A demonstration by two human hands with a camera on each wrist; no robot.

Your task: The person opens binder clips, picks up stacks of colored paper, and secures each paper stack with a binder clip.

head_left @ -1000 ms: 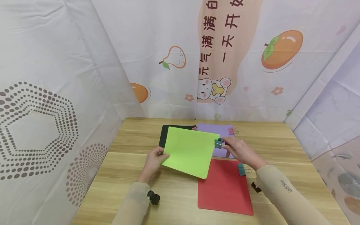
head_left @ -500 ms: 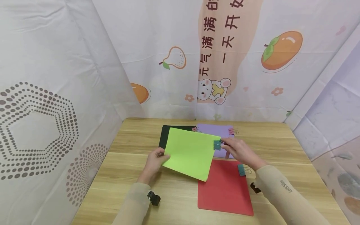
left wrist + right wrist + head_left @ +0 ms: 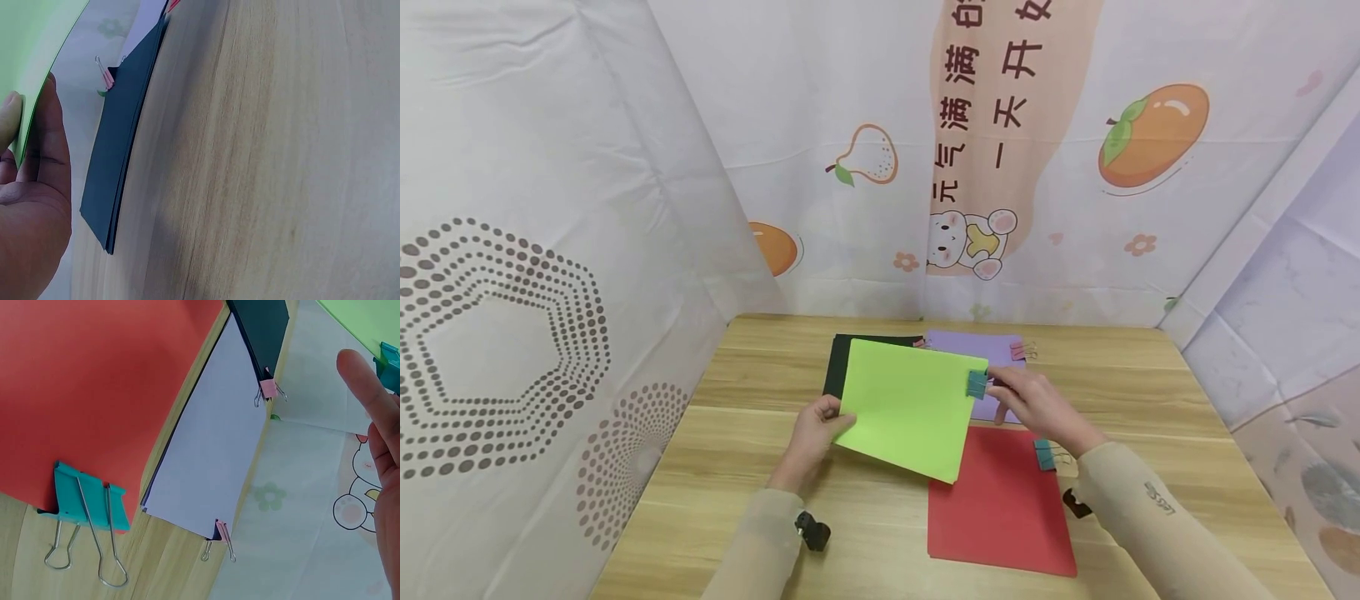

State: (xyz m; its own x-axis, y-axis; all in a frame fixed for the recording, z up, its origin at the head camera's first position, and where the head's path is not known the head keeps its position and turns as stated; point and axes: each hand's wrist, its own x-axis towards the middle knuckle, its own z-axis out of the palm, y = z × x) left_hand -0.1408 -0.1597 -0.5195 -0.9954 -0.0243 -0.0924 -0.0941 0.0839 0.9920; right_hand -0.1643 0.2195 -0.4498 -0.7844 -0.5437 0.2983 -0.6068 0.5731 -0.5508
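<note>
A stack of lime-green paper (image 3: 906, 408) is held up off the table, tilted, between both hands. My left hand (image 3: 812, 433) pinches its left edge, thumb on the front and fingers behind; the left wrist view shows the same grip on the green paper (image 3: 37, 56). At the upper right corner a teal binder clip (image 3: 977, 384) sits over the paper's edge. My right hand (image 3: 1033, 404) grips this clip from its handle side. In the right wrist view the clip (image 3: 389, 369) is at the green edge, with one finger (image 3: 365, 381) stretched out beside it.
Red paper (image 3: 1000, 508) with another teal binder clip (image 3: 1047, 455) lies at the front right. Behind are purple paper (image 3: 992, 342) with a pink clip (image 3: 1018, 351) and black paper (image 3: 835, 371), partly hidden by the green stack. A patterned cloth (image 3: 850, 250) hangs behind the wooden table (image 3: 760, 367).
The teal clip has slid slightly left, further onto the green paper's corner, and its face now lies flatter against the sheet. My left hand has kept its pinch, shifting only slightly.
</note>
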